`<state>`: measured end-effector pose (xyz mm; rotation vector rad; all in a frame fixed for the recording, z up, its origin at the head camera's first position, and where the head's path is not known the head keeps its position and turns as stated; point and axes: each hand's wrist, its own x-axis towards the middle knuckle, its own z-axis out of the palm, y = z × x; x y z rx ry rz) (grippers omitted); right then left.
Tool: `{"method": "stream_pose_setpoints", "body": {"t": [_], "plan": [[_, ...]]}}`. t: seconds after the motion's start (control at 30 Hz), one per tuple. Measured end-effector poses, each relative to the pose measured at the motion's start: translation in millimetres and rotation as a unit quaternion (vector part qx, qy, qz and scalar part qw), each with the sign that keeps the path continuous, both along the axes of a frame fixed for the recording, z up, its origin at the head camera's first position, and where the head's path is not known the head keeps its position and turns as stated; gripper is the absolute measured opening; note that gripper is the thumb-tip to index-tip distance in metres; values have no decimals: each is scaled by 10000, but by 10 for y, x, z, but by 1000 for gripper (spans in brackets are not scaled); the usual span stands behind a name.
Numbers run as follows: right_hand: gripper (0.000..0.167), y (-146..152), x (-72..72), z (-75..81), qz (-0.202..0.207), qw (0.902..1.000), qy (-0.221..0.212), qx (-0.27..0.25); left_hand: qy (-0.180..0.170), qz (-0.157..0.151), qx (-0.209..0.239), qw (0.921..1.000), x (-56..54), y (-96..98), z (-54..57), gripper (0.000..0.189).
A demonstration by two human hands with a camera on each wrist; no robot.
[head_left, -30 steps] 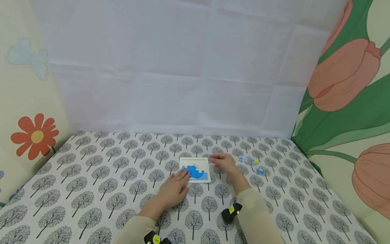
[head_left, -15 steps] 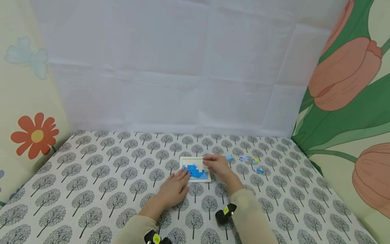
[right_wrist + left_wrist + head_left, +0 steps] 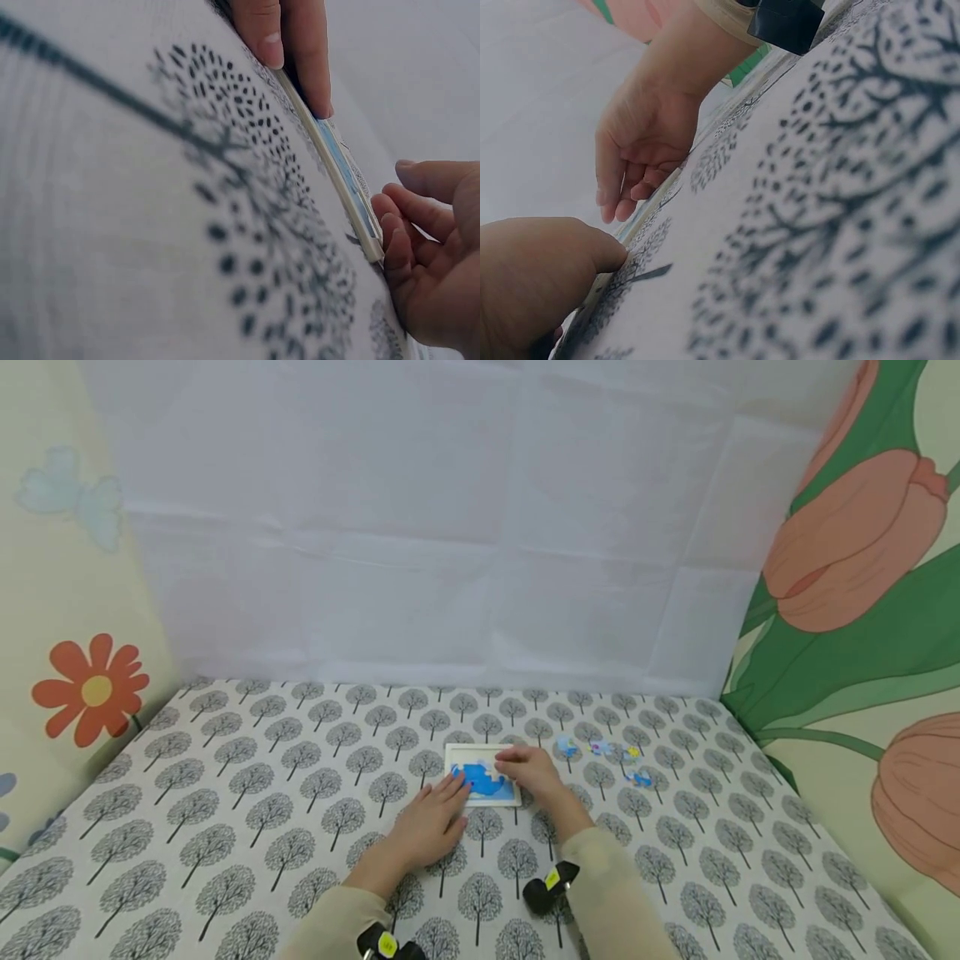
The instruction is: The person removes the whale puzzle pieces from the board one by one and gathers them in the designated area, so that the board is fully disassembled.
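Note:
A shallow white-framed jigsaw puzzle tray [image 3: 483, 802] lies on the cloth, with blue puzzle pieces [image 3: 483, 782] fitted in its lower part and a pale patch at upper right. My left hand [image 3: 429, 824] lies across the tray's lower left, straight fingers resting on the blue pieces; in the right wrist view its thumb is at the frame's edge. My right hand [image 3: 534, 774] reaches in from the right, bent fingertips close over the tray's upper right. In the right wrist view its thumb [image 3: 427, 176] stands slightly apart from the curled fingers; I cannot tell whether a piece is between them.
Several loose puzzle pieces lie right of the tray: a light blue one [image 3: 566, 747], a purple-marked one [image 3: 600, 748], one with a yellow flower shape [image 3: 633, 752] and a blue one [image 3: 640, 778]. A white sheet [image 3: 450, 527] hangs behind the tree-print tablecloth [image 3: 300, 827].
My right hand has moved left from the tray's right edge to over its upper right part, uncovering the light blue loose piece. My left hand has stayed on the tray.

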<state>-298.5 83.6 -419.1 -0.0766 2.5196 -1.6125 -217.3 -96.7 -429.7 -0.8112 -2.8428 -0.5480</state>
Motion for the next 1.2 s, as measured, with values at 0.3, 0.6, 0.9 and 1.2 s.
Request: {"method": "stream_pose_setpoints", "body": {"t": [0.3,0.6,0.9,1.2], "plan": [[17,-22,57,-37,47,9993,231,286,151,-62,-119,9998,15,16,-20,46],[19,-40,64,-39,219,9982,502,240,237,-122,-106,9996,20,12,4,44],[20,-84,63,13,281,9944,556,849,197,-95,-184,9996,12,9,14,44],[18,-107,70,19,284,9934,583,949,264,-142,-130,9995,23,9,22,43]]}}
